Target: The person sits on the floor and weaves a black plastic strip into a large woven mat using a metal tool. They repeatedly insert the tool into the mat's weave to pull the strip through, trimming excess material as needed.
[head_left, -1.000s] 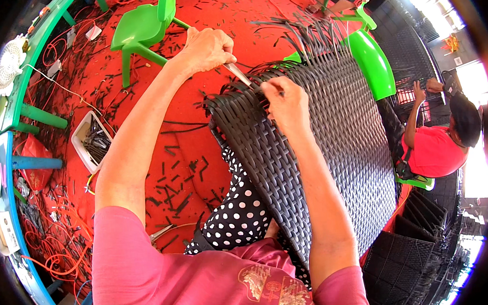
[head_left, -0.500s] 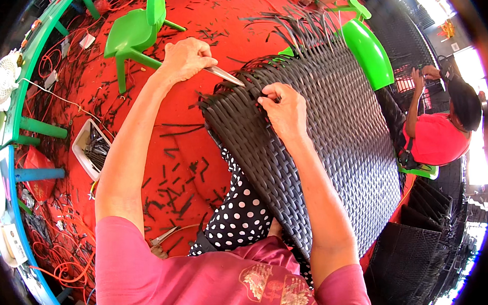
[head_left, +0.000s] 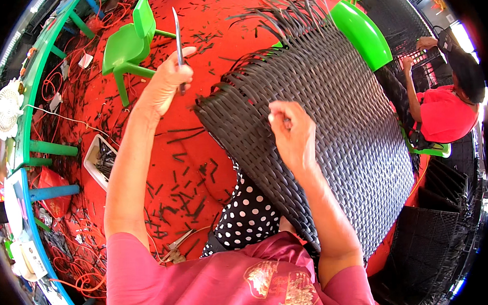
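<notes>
A large panel of black plastic wicker (head_left: 336,131) slants from my lap to the far side, with loose strips (head_left: 287,26) fanning out at its far end. Over the red floor, left of the panel's corner, my left hand (head_left: 168,82) grips a slim pointed metal blade (head_left: 178,37). The blade's tip points up and away, and my forefinger is stretched out. My right hand (head_left: 294,133) is over the panel near its left edge, fingers curled in toward the thumb. Whether a strip is between those fingers cannot be made out.
Green chairs stand at far left (head_left: 128,45) and beyond the panel (head_left: 362,36). A white bin (head_left: 98,160) of dark pieces sits on the red floor (head_left: 171,134) among cut scraps. Tables line the left. At right, a person in red (head_left: 446,114) sits by dark woven pieces.
My left hand has drawn the blade away from the panel's edge and turned it tip-up. My right hand has come back slightly toward me, off the strip by the corner.
</notes>
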A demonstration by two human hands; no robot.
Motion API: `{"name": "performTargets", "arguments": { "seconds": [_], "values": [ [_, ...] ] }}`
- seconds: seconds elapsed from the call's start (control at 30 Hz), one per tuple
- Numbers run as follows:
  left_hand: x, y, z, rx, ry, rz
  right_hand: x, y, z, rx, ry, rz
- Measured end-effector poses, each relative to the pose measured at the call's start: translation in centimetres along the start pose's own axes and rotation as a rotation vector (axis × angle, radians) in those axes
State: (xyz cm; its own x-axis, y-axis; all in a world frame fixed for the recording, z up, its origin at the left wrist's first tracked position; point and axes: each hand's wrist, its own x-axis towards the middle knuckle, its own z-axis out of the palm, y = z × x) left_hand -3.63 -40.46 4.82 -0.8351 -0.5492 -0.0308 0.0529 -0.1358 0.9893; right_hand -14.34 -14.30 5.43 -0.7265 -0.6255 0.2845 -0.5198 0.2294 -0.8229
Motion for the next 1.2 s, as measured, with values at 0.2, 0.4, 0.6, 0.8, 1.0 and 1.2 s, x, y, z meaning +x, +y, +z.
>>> {"name": "performTargets", "arguments": {
  "seconds": [0.2,0.4,0.6,0.8,1.0,1.2],
  "values": [
    [2.9,-0.8,3.8,0.43,-0.06,-0.11,-6.2,-0.6,-0.7,-0.286,-0.086,-0.244],
    [3.2,-0.5,5.6,0.479,-0.136,-0.146,-8.9,-0.3,-0.6,-0.436,-0.215,-0.188],
    [3.7,-1.0,5.8,0.314,-0.083,-0.215,-9.3,-0.9,-0.3,-0.522,-0.343,-0.142],
    [5.6,-2.7,4.1,0.266,0.108,-0.071,-9.6,-0.2,0.1,-0.586,-0.326,-0.164],
    [8.9,-0.3,-5.1,0.484,0.567,0.02,-10.1,-0.3,0.4,-0.639,-0.324,-0.165],
    [10.4,6.6,-13.2,0.272,0.956,0.251,-10.1,-0.2,0.5,-0.65,-0.327,-0.154]
  ]
}}
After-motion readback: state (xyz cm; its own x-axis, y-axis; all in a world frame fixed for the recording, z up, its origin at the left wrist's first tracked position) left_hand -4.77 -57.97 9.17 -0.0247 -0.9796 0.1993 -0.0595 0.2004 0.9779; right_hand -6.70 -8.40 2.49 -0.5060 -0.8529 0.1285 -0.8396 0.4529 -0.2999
